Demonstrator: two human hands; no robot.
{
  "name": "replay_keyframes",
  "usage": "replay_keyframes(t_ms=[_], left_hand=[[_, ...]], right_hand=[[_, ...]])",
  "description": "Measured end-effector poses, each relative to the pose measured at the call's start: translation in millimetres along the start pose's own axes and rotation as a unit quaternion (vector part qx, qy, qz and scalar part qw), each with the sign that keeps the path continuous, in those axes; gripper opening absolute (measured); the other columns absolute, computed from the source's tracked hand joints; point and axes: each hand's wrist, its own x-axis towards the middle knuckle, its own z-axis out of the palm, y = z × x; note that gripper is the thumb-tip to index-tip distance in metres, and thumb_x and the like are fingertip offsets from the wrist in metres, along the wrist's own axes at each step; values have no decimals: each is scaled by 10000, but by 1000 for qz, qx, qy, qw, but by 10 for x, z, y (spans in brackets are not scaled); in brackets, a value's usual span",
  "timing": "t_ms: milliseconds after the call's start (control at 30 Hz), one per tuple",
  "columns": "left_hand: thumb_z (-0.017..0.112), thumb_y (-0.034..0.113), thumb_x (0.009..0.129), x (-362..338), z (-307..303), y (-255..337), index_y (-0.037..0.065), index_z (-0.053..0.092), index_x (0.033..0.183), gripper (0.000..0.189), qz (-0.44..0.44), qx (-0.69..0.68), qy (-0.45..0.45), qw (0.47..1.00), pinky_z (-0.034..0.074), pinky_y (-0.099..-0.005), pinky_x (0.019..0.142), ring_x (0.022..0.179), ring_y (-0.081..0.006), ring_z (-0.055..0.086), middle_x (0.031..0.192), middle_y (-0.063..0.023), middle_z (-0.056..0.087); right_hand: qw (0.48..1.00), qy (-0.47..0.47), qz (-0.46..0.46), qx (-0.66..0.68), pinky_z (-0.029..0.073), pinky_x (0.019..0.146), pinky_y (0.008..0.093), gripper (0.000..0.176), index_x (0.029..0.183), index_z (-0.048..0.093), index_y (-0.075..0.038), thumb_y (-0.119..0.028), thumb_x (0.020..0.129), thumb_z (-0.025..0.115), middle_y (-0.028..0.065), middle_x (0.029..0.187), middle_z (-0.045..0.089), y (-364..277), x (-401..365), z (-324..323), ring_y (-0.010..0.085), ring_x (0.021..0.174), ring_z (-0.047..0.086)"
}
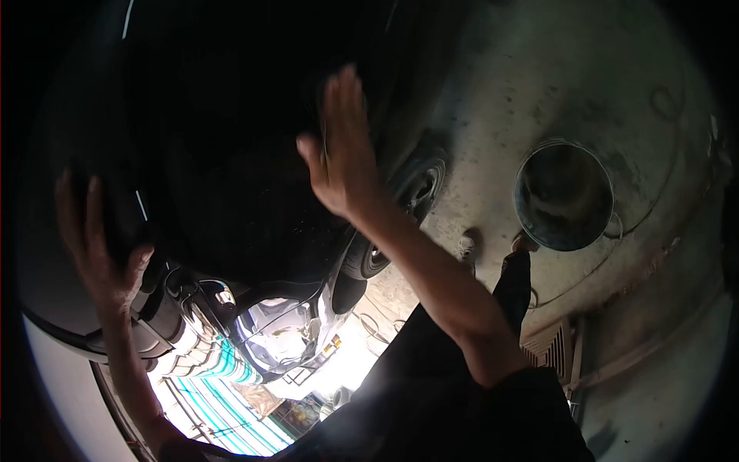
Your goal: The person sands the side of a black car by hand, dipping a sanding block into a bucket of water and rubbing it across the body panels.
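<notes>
Both my hands are over the dark, glossy body of a black car (231, 162). My left hand (100, 258) is at the left, its fingers spread and the thumb held apart, overlapping the dark panel. Nothing shows in it. My right hand (343, 154) is raised nearer the middle, fingers stretched out side by side and the thumb away from them. It looks slightly smeared and holds nothing. A few pale specks show on the dark surface below my right hand. Much of the car is lost in shadow.
A car wheel (426, 191) stands just right of my right forearm. On the concrete floor (493, 131) is a round, dark bucket (518, 196) by my feet. A thin hose or cable (650, 212) curves beyond it. A floor grate (548, 346) lies at the lower right.
</notes>
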Motion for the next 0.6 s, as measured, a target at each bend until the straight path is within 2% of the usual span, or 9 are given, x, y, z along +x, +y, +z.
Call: replay_keyframes(t_ms=[67,100,133,233,333,367,500,567,600], left_hand=[[410,843,868,23,12,-23,124,426,1536,982,12,-14,18,1000,324,-618,1177,1480,-445,317,1595,-226,349],[411,844,866,24,14,-47,127,429,1535,980,14,-13,22,1000,328,-618,1175,1477,-444,323,1593,-224,355],[413,845,864,14,24,-57,131,432,1534,978,14,-14,25,999,331,-618,1173,1475,-443,329,1591,-223,360],[411,849,857,8,28,-54,139,437,1530,978,12,-9,26,1000,344,-619,1165,1466,-440,347,1588,-215,370],[398,856,851,8,40,-26,149,436,1531,982,10,0,30,1000,351,-618,1162,1464,-437,354,1589,-206,374],[393,859,849,11,45,-27,152,436,1531,984,12,3,35,999,352,-618,1162,1464,-436,354,1589,-203,375],[408,858,840,43,25,-33,167,427,1539,984,22,3,39,999,349,-614,1167,1478,-422,334,1599,-190,360],[416,861,834,21,25,-37,167,432,1537,987,18,2,36,999,348,-612,1168,1481,-416,332,1602,-187,355],[420,862,831,14,34,-35,167,434,1535,989,17,0,34,999,348,-610,1169,1482,-413,330,1604,-185,352]], right_hand=[[995,-102,10,-16,227,1209,612,828,1503,299,130,-341,930,669,390,1589,180,-239,-670,96,549,1485,200],[964,-259,28,-46,228,1207,615,862,1506,315,114,-317,879,720,368,1603,181,-344,-1077,153,533,1487,216],[964,-258,-59,-33,224,1206,619,901,1515,315,96,-299,841,766,349,1612,187,-208,-1707,424,518,1492,225],[968,-242,-26,-57,231,1203,621,905,1526,299,92,-322,863,754,346,1619,175,-312,-1105,240,519,1496,222],[997,61,-38,-19,220,1220,587,848,1530,219,138,-355,979,633,377,1614,134,-185,194,137,546,1494,189],[996,74,-44,-8,209,1219,599,846,1529,190,156,-346,995,613,397,1604,123,-111,426,102,559,1489,180],[995,-96,-17,0,226,1195,638,823,1454,350,156,-375,917,676,392,1583,191,-402,-841,347,568,1467,222],[986,-98,-126,-39,286,1168,635,779,1458,399,93,-376,905,685,359,1574,253,-256,-1656,641,528,1457,283],[971,-197,-111,-80,288,1171,629,773,1470,386,91,-381,925,666,356,1576,259,-290,-1423,452,523,1461,283]])
